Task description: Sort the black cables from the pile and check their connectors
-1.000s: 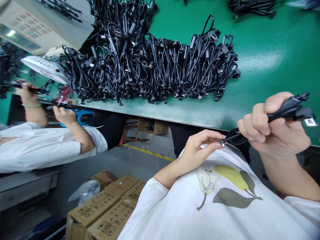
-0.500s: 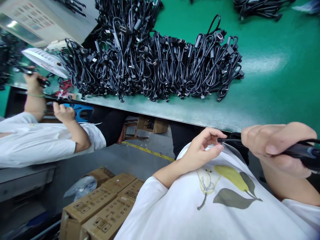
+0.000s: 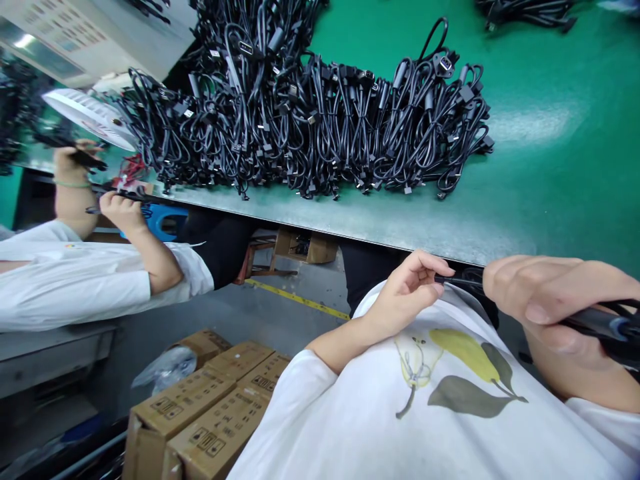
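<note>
My left hand [image 3: 407,290] pinches the small plug end of a black cable [image 3: 463,279] just below the table's near edge, over my white shirt. My right hand [image 3: 555,300] is closed round the bundled part of the same cable, whose thicker connector end [image 3: 613,328] sticks out to the right. Both hands sit close to my chest. On the green table [image 3: 550,120] beyond them lies a long pile of coiled black cables [image 3: 310,120].
A co-worker in a white shirt [image 3: 75,280] sits at the left, their hands [image 3: 120,210] on a cable by a white fan [image 3: 87,117]. Cardboard boxes [image 3: 210,413] stand on the floor at lower left. More cables [image 3: 525,13] lie at the table's far side.
My right hand has dropped from up at the right to level with my left hand, turning the cable bundle flat. My left hand kept its pinch on the plug end.
</note>
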`<state>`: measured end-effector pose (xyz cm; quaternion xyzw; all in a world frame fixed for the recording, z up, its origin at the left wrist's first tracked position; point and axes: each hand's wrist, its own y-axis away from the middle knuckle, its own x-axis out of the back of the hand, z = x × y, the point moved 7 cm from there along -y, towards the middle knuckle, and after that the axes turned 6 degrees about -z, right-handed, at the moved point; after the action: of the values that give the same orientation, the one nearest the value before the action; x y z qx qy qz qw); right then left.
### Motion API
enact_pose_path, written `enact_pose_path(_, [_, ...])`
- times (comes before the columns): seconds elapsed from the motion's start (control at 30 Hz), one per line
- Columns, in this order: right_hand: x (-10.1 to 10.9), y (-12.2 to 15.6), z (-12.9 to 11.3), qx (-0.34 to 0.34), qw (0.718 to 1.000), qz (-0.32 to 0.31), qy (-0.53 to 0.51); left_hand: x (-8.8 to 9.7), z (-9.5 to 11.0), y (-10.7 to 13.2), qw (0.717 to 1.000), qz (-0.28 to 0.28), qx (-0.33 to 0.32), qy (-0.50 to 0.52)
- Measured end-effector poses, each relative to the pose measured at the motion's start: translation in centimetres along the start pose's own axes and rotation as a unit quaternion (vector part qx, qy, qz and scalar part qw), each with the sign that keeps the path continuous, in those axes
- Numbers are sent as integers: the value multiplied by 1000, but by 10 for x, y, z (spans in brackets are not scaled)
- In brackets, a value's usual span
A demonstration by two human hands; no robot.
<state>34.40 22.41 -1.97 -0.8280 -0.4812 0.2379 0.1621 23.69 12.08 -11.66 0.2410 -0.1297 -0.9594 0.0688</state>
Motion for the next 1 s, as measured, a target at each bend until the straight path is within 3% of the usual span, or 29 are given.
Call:
enact_pose_path(0.5, [-2,-1,2,-6,1000,-7,10,0,-9,-4,999,17,8,51])
enact_pose_path(0.67, [4,-1,5,-25,998,63,-4,-1,-11,-4,997,22,31,66])
enact_pose_path(0.87, [7,10,15,-50,995,84,-19,-4,-10,-6,992,22,44,112])
enact_pose_path(1.0, [18,9,23,-89,974,202,-41,-7,-12,-6,991,9,68,117])
